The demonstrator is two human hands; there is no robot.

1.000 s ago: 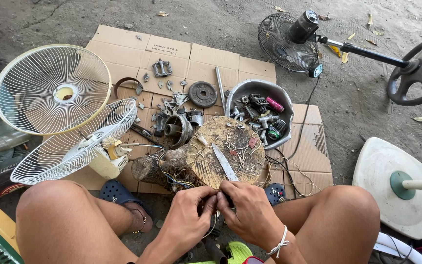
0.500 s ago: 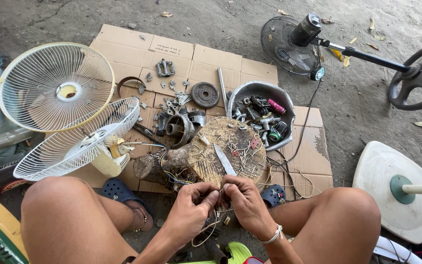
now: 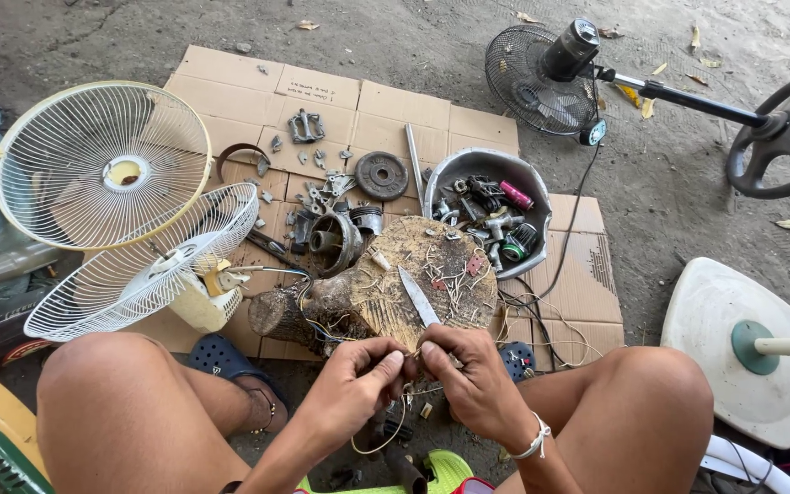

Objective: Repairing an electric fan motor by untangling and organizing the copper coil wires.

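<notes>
A thin pale wire [image 3: 378, 443] loops down between the knees, its upper end pinched between the two hands just in front of the wooden stump [image 3: 386, 291]. The left hand [image 3: 356, 380] is closed, thumb and forefinger nipping the wire; the right hand [image 3: 471, 370] is likewise curled shut on it. A knife [image 3: 416, 296] stands stuck in the stump top. This looks like picking wire apart; any further pull would need a firm pinch. Beyond lie a metal bowl [image 3: 468, 165] of parts, cardboard [image 3: 395, 102] and white fan guards [image 3: 102, 165].
</notes>
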